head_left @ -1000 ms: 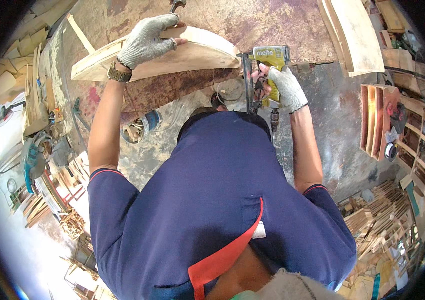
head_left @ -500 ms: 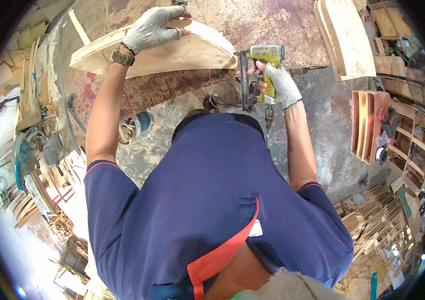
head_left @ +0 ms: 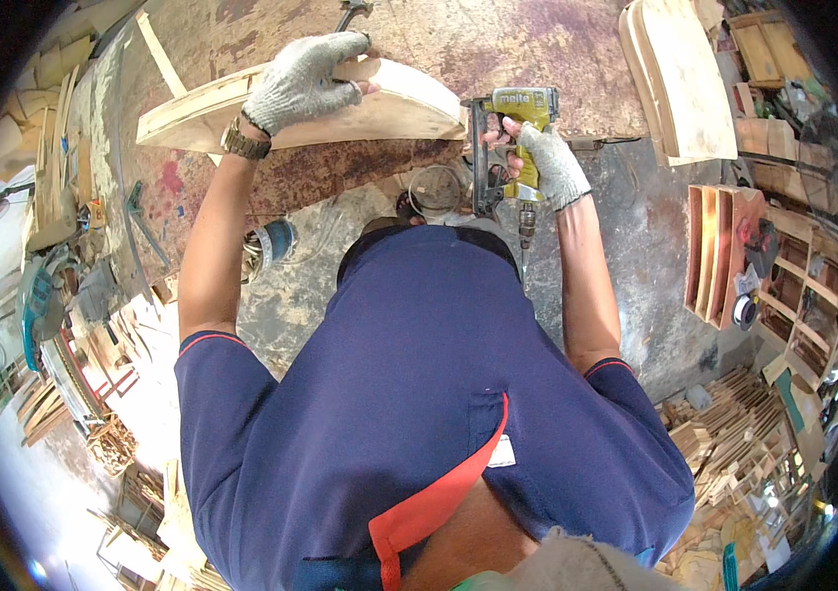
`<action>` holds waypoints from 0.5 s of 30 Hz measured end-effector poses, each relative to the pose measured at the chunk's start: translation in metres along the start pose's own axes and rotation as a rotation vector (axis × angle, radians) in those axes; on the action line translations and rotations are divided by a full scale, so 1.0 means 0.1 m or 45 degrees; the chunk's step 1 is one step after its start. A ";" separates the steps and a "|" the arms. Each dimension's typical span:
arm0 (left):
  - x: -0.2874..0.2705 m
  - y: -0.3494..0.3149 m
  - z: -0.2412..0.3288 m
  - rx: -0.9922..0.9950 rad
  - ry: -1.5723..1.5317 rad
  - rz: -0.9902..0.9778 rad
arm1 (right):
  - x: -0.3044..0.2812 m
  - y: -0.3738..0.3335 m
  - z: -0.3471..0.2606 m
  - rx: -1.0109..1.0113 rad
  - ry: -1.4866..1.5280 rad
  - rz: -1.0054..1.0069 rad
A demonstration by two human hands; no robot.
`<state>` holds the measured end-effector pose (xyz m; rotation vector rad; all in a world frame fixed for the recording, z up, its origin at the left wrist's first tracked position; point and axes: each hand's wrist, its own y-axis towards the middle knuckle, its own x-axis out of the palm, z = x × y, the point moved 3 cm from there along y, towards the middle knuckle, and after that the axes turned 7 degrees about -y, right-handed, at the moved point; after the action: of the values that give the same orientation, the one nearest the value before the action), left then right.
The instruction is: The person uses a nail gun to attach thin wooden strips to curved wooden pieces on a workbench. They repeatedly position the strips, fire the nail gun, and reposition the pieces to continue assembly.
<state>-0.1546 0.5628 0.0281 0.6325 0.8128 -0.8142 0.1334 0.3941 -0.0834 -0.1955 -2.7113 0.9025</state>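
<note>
My left hand point(head_left: 305, 87), in a grey knit glove with bare fingertips, grips the curved wooden piece point(head_left: 379, 106) across its top edge, thumb on the near face. The pale piece stands on edge on the worn workbench point(head_left: 527, 49). In my right hand point(head_left: 549, 163), also gloved, is a yellow-green air nail gun point(head_left: 523, 101), with my fingers around its handle. The gun's dark nose is at the right end of the wood; whether they touch, I cannot tell. An air hose fitting point(head_left: 527, 227) hangs below the handle.
A hammer point(head_left: 352, 14) lies beyond my left hand, near a thin wood strip point(head_left: 161, 54). Stacked curved panels point(head_left: 680, 84) sit at the bench's right. Wooden frames point(head_left: 719, 254) stand on the floor at right. A blue-rimmed can point(head_left: 279, 239) is below the bench edge.
The curved wooden piece has tilted a little, its near face now narrower, and my left hand has shifted slightly nearer with it. The nail gun stays at its right end.
</note>
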 end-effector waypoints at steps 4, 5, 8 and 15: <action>0.04 -0.13 0.09 -0.013 0.018 0.021 | 0.02 -0.02 0.03 0.003 -0.016 -0.062; 0.05 -0.16 0.11 0.001 0.032 0.039 | 0.02 -0.03 0.04 0.004 -0.023 -0.079; 0.08 -0.22 0.16 0.001 0.074 0.064 | 0.01 -0.07 0.07 0.011 -0.077 -0.110; 0.10 -0.28 0.23 0.058 0.019 0.114 | 0.07 -0.29 0.08 0.054 -0.152 0.011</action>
<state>-0.1651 0.5266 0.0268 0.7114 0.7757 -0.7486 0.1232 0.3682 -0.0702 -0.1491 -2.7991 1.0038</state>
